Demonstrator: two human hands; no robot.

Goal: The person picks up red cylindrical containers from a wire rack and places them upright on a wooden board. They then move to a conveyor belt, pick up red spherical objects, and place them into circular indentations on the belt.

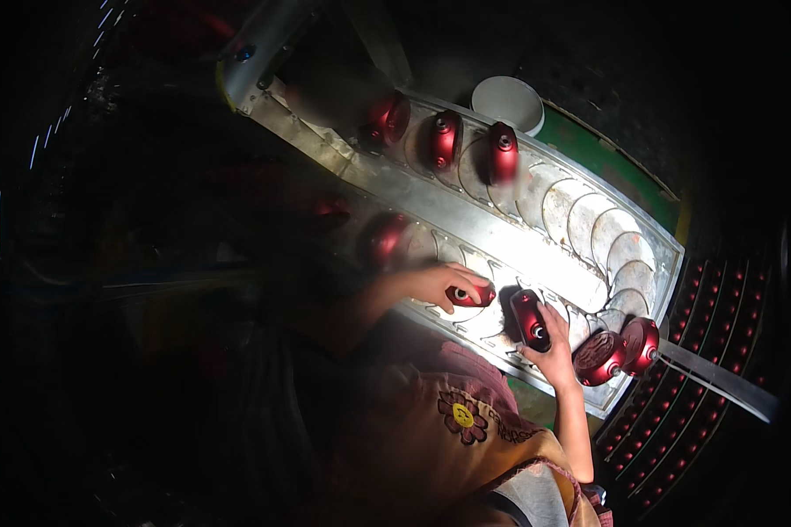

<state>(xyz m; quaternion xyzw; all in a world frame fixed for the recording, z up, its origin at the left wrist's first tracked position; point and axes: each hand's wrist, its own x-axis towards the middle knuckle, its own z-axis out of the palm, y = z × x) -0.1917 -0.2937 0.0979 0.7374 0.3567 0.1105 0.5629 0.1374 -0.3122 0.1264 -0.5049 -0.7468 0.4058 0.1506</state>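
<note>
My left hand (425, 285) is closed around a glossy red rounded part (475, 297), its small round neck facing up, over the lit conveyor (492, 237) of overlapping metal plates. To its right, my right hand (555, 350) grips a second red part (527, 313) from the near right side, thumb and fingers on either side of its round neck. That part casts a dark shadow on the plates. Just right of my right hand, two more red parts lean at the bend, a nearer one (598, 358) and a farther one (641, 345), showing dark oval faces.
Several red parts stand along the far lane, one of them (504, 153) nearest the bend. A white bucket (508, 103) sits behind the far rail. Rows of small red pieces (703, 369) fill racks at the right, beside a metal strip (721, 382). The left side is dark.
</note>
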